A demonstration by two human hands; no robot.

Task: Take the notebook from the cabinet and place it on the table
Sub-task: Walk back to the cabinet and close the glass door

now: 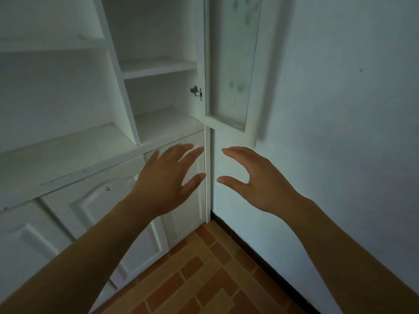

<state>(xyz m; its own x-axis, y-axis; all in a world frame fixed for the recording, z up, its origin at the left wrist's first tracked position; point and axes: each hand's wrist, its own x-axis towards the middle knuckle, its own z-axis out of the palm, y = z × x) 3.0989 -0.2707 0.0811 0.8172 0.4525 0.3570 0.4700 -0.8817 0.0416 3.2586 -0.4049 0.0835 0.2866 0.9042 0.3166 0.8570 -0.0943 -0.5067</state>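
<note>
White cabinet (127, 91), glass door (229, 64) swung open. Left hand (167, 177) fingers spread, right hand (254, 177) fingers loosely curved apart; both hold nothing.

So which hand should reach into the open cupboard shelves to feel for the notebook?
Probably the left hand. It hovers open in front of the cabinet, just below the open shelves. The right hand, also open, is over by the wall, past the open glass door. No notebook shows yet.
</note>
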